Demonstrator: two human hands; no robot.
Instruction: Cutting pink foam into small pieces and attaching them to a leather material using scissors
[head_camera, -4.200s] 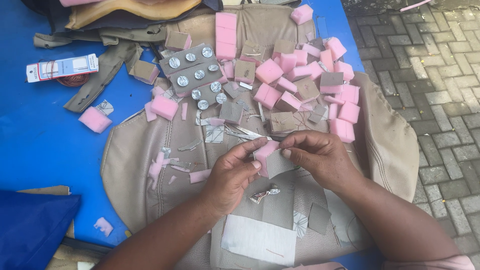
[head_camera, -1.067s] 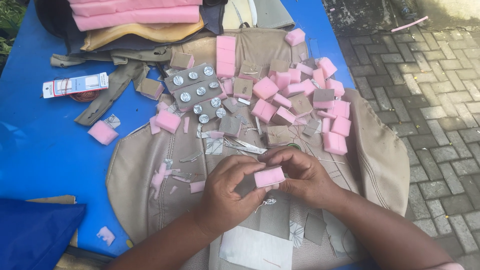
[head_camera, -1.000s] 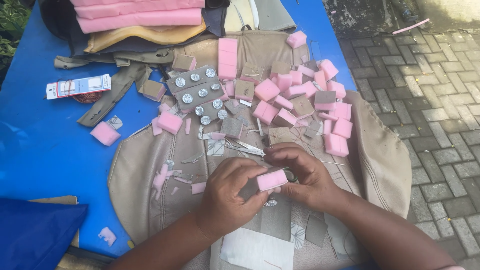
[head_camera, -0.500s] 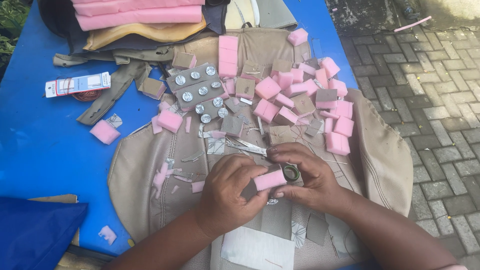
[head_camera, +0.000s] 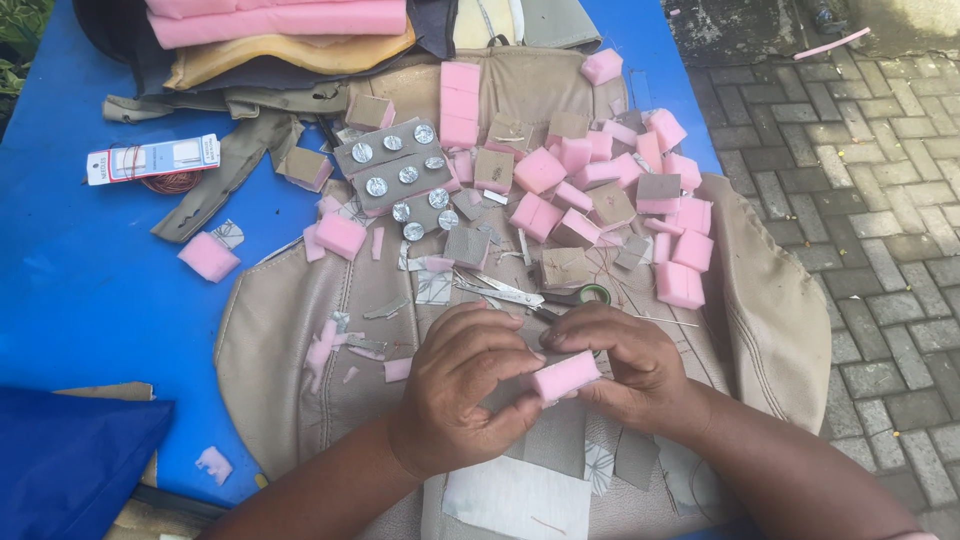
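Both hands meet over a beige seat cover on a blue table. My left hand and my right hand pinch one pink foam block between their fingertips. Whatever lies beneath the block is hidden by my fingers. Just beyond my hands lie scissors with a green handle ring. Farther off, a pile of pink foam blocks, some faced with brown cardboard, spreads across the cover. A grey card with several round metal buttons lies to the left of the pile.
Folded pink foam sheets and fabric are stacked at the far edge. A small white packet on a copper wire coil lies far left. Blue cloth sits near left. Paved brick ground runs along the right.
Both hands stay together on the pink block. They have turned and shifted it slightly; a small dark square piece seen beside it half a second ago is now covered by my fingers.
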